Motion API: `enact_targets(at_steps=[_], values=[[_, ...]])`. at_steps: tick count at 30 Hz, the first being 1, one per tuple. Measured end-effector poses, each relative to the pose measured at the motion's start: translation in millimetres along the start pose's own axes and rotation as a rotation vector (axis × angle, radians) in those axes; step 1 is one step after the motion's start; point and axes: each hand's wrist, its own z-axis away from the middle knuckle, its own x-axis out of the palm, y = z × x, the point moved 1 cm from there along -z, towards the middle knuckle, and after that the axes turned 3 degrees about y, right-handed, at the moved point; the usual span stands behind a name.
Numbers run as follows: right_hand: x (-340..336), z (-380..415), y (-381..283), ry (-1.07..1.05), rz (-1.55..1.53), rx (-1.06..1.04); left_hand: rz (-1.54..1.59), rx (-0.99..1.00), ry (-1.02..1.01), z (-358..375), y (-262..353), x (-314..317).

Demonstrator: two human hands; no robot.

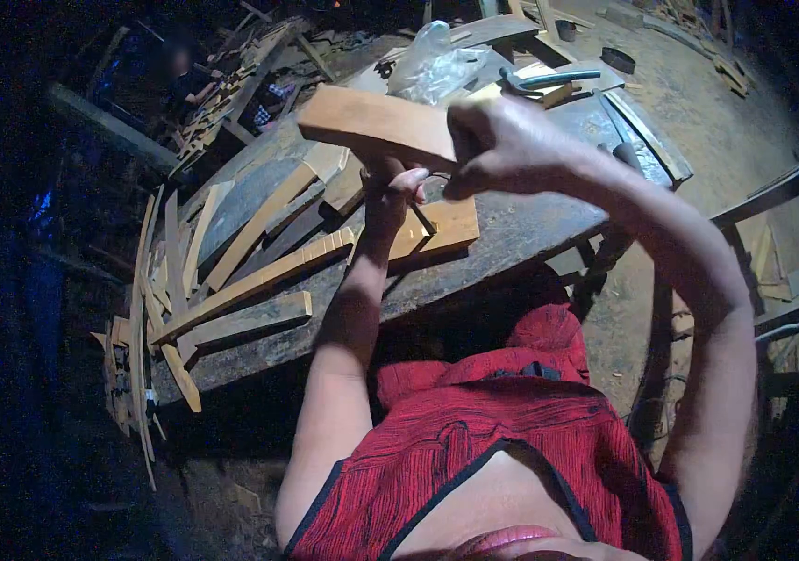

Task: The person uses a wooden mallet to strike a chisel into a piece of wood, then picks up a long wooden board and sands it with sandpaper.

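Note:
My right hand (502,145) is closed round one end of a thick wooden block (371,120), raised above the workbench (521,220). Below the block, my left hand (390,187) is closed round a thin dark chisel (425,221), its upper part hidden by the hand and block. The chisel slants down, with its lower end at a short wooden piece (456,224) lying flat on the bench. Close to my left forearm lies a long notched wooden strip (259,288).
Several wooden lengths (250,224) cover the bench's left side. A clear plastic bag (437,65) and a hammer (549,80) lie at the back. Another person (196,89) is at the far left among more timber. A dark round container (617,61) stands on the ground.

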Motion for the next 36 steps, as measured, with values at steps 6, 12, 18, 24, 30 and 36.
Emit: enact_targets(at_steps=[6,12,18,24,30,36], values=[[-15.8,-3.8,-21.6,0.251,-0.598,-0.404,0.039,0.060,-0.082,-1.6,-14.9,0.9],[-21.4,2.3,-9.2,0.224,0.515,-0.110,-0.066,0.066,-0.104,-0.5,-6.2,0.9],[-11.4,20.7,1.0,0.152,0.214,-0.113,-0.053,0.134,-0.039,8.1,-54.8,-18.0],[-50.6,20.4,-20.5,0.318,-0.192,-0.144,0.142,-0.095,-0.043,-1.3,-57.0,-11.6],[-22.5,23.8,3.6,-0.097,0.113,0.031,0.091,-0.025,-0.040,-4.0,-76.0,-21.7],[-1.6,6.5,17.6,0.567,-0.379,-0.413,0.104,-0.147,-0.050,-0.8,-58.8,-11.1]])
